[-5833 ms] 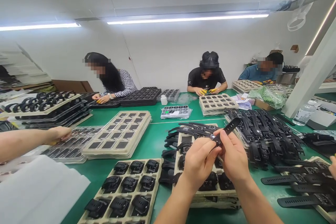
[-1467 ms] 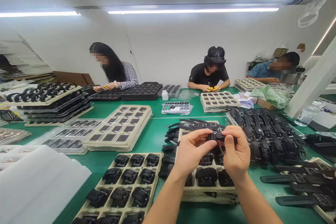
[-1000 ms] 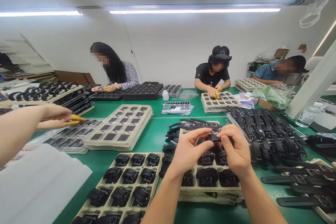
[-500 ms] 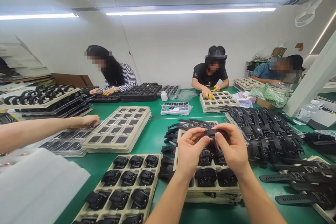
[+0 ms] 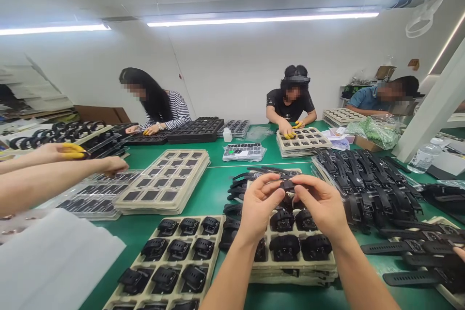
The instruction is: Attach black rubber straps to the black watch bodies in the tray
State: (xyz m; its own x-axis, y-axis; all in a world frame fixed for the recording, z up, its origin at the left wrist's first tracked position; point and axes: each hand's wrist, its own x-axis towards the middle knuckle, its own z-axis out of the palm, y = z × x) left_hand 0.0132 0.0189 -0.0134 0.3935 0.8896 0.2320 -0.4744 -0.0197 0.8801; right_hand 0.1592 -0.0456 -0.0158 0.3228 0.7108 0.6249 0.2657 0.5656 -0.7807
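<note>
Between my left hand and my right hand is a small black watch strap, pinched by the fingers of both. It is held above a stack of cream trays, whose compartments hold black watches with looped straps. My hands cover part of the upper rows. Left of the stack lies another cream tray with strapped watches in its compartments. Loose black straps stick out between the two.
At the left, a co-worker's arms reach over clear trays. Black watches are heaped at right, beside a bottle. Three people sit across the green table. Another person's fingertips show at the right edge.
The strap between my hands has shifted slightly left and turned. At the left a second arm with yellow finger covers has come in. Fingertips have appeared at the right edge.
</note>
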